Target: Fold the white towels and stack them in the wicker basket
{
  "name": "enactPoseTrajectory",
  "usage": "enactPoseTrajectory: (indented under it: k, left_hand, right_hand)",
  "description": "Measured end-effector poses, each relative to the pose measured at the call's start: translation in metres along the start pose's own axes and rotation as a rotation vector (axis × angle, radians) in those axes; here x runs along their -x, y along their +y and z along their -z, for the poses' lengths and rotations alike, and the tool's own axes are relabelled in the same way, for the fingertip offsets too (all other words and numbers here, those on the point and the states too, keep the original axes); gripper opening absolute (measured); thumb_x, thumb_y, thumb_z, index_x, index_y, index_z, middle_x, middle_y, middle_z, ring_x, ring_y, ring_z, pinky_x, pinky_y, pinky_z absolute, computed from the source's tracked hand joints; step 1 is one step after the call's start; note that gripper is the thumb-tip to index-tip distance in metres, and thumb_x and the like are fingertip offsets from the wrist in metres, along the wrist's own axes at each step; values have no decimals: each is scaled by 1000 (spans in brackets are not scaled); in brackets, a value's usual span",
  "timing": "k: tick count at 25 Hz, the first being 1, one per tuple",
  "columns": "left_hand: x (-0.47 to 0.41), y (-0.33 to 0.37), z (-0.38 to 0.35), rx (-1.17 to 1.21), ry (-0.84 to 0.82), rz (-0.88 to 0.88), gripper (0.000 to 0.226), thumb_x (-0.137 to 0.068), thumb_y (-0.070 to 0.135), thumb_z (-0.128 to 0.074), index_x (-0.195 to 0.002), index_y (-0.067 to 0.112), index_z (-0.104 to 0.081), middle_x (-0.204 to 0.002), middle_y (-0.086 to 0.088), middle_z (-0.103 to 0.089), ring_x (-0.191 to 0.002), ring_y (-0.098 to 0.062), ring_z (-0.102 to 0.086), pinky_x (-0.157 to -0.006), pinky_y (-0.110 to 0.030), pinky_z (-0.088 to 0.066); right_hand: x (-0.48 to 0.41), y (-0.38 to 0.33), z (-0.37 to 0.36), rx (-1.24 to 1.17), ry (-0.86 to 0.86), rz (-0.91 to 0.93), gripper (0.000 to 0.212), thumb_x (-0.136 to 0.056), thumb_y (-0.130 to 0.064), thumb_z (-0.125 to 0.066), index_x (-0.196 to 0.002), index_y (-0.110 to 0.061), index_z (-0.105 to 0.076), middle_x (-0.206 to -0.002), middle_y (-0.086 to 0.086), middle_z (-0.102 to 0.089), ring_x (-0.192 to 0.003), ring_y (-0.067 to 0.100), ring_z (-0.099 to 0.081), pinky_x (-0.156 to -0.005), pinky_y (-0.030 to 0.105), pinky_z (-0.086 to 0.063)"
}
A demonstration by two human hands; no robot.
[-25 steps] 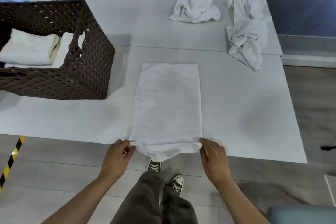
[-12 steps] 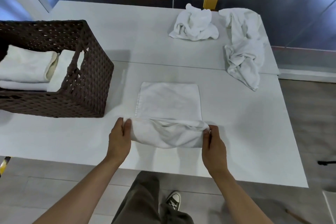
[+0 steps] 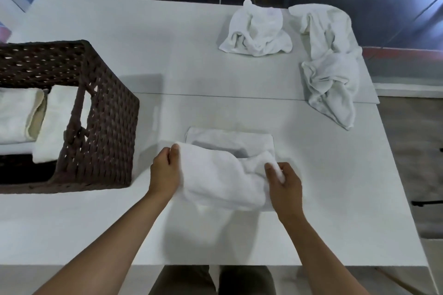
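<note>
Towel in hand: a white towel (image 3: 215,179) lay on the pale surface (image 3: 96,235) at mid-view, towards its near edge. The near half was raised and bunched over the flat far half, whose far edge showed beyond the fold.
Left grip: the left grip (image 3: 165,172) pinched the towel's left corner, thumb against the cloth and fingers curled.
Right grip: the right grip (image 3: 284,187) was closed on the right corner, with cloth gathered between thumb and fingers.
Fold state: by my reading this was mid-fold. The raised half was not yet laid flat or squared to the far edge.
Wicker basket: the dark wicker basket (image 3: 103,127) stood on the surface to the left of the towel, apart from it.
Done: two folded white towels sat side by side inside the basket, one at the left (image 3: 16,115) and one against the near wall (image 3: 60,122). Whether more lay beneath them could not be told.
Left to do: a crumpled towel (image 3: 256,31) sat at the far side of the surface, and a long rumpled towel (image 3: 330,67) lay beside it along the right edge, both unfolded.
Progress: judged about halfway, with at least two stowed, one being folded and two untouched.
</note>
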State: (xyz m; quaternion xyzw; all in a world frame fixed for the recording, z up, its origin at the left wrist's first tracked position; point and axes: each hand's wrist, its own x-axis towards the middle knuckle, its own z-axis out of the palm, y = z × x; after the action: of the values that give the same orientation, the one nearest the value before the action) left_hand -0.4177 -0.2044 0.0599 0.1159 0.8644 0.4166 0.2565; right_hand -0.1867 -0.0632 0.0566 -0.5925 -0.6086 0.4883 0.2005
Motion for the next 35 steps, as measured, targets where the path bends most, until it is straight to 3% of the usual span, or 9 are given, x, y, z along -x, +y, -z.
enactPoseTrajectory:
  k: [5,7,11,18,21,24,28,31,35]
  left_hand:
    - [-22,-1,-5,235,-301,165,47,-97,51,-55,-75,10,-52,-75,-1,-45,-70,-14,-43,-69,-33,-35]
    - [-25,-5,-9,165,-398,165,34,-95,40,-65,-81,10,-59,-75,-2,-48,-70,-17,-44,-67,-32,-35]
    - [-26,-7,-20,19,-179,34,29,-100,28,-55,-84,7,-43,-70,-1,-38,-59,-12,-34,-58,-31,-32]
    - [-47,-19,-44,-94,-32,42,21,-102,32,-51,-88,18,-44,-69,4,-44,-62,-17,-45,-61,-37,-39]
    - [-52,-25,-50,-142,45,33,15,-98,31,-57,-102,19,-49,-88,2,-59,-81,-22,-59,-68,-32,-45]
    - [-51,-23,-57,-395,263,-280,34,-95,24,-62,-126,13,-52,-128,-9,-56,-118,-30,-52,-97,-40,-41]
    - [-26,-24,-106,-671,-14,-773,47,-99,22,-56,-146,17,-50,-155,-12,-41,-142,-34,-39,-114,-49,-33]
    - [-26,-44,-117,-788,-155,-771,59,-101,34,-51,-156,24,-33,-165,-8,-23,-152,-33,-21,-119,-53,-24]
    - [-34,-48,-111,-844,-174,-710,67,-102,45,-39,-160,27,-13,-168,-6,-3,-155,-29,-1,-123,-52,-14]
  right_hand:
    - [-22,5,3,36,130,-18,20,-104,-39,-50,-93,-24,-59,-77,-8,-62,-72,-2,-55,-64,22,-40]
    - [-35,5,-1,34,152,-30,21,-105,-39,-48,-95,-23,-58,-78,-8,-62,-73,-3,-55,-64,21,-40]
    - [-59,1,-11,51,145,17,21,-105,-39,-48,-93,-25,-57,-75,-11,-60,-71,0,-54,-62,11,-40]
    - [-98,15,-34,181,138,-4,30,-101,-45,-54,-84,-21,-55,-60,-11,-54,-60,1,-53,-54,17,-35]
    - [-102,24,-40,219,165,-35,21,-99,-46,-57,-100,-25,-53,-76,-8,-60,-75,6,-60,-63,16,-39]
    - [-97,27,-49,451,291,199,39,-95,-34,-63,-130,-24,-51,-120,1,-61,-110,25,-57,-96,37,-42]
    - [-78,31,-75,800,86,696,53,-99,-23,-54,-151,-15,-45,-155,6,-45,-146,21,-37,-119,49,-26]
    - [-74,39,-80,951,-78,622,63,-103,-39,-43,-160,-23,-24,-167,0,-23,-155,13,-11,-124,52,-13]
    - [-82,46,-71,983,-58,546,70,-103,-51,-35,-162,-25,-10,-169,-4,-12,-156,10,-2,-125,51,-7]
